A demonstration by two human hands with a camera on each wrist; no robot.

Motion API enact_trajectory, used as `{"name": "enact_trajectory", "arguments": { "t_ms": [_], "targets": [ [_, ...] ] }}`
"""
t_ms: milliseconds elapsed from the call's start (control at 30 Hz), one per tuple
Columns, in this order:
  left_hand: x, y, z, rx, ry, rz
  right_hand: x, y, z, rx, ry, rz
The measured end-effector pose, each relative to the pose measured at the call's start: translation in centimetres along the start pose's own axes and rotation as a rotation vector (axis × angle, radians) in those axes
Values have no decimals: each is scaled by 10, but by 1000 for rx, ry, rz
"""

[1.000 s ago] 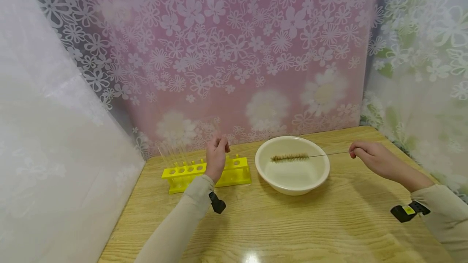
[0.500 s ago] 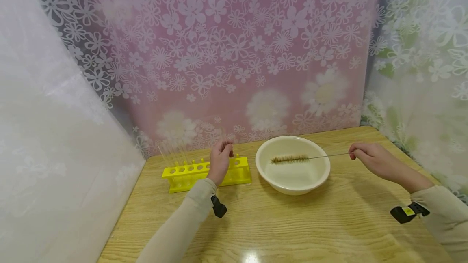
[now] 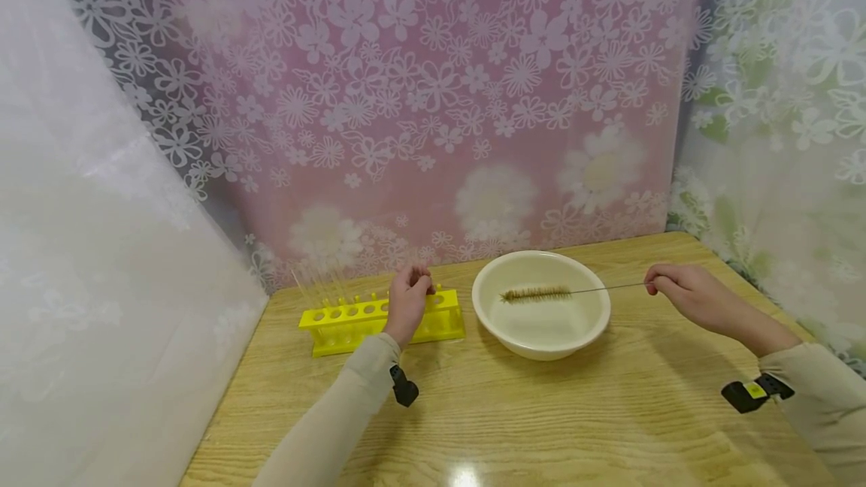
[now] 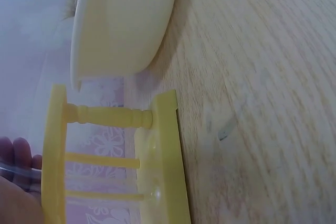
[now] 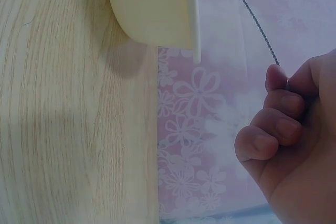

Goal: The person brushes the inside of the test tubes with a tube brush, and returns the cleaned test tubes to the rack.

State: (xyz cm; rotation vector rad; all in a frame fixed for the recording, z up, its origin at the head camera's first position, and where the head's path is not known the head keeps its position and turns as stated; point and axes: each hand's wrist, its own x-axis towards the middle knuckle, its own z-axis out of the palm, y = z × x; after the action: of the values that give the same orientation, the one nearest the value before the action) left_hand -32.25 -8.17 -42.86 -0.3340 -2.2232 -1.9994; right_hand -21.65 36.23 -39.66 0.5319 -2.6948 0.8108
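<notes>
My left hand [image 3: 408, 303] pinches a clear glass test tube [image 4: 20, 170] at the right part of a yellow test tube rack [image 3: 443, 303]. In the left wrist view the fingers are right at the rack's top plate, and the tube passes into it. From the head view this tube is hidden by the hand. My right hand [image 3: 690, 293] pinches the twisted wire handle [image 5: 254, 19] of a test tube brush. Its brown bristles [image 3: 537, 294] hang level over a cream basin [image 3: 541, 344], pointing left.
Several other clear test tubes [image 3: 318, 285] stand in the left holes of the rack. A wooden table [image 3: 514, 419] bears everything. Floral curtains [image 3: 433, 96] rise behind and on both sides. The basin is just right of the rack.
My left hand has moved slightly right, then lowered the test tube into the rack; its upper end no longer shows above the fingers. The right hand and brush have stayed still.
</notes>
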Motion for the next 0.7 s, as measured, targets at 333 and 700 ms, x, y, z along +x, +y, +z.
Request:
{"name": "enact_trajectory", "arguments": {
  "t_ms": [333,700],
  "targets": [
    [-3,3,-3,27,25,-22,0,-2,-1,6,-7,13],
    [-5,4,-2,106,57,-37,0,-2,-1,11,-11,25]
  ]
}}
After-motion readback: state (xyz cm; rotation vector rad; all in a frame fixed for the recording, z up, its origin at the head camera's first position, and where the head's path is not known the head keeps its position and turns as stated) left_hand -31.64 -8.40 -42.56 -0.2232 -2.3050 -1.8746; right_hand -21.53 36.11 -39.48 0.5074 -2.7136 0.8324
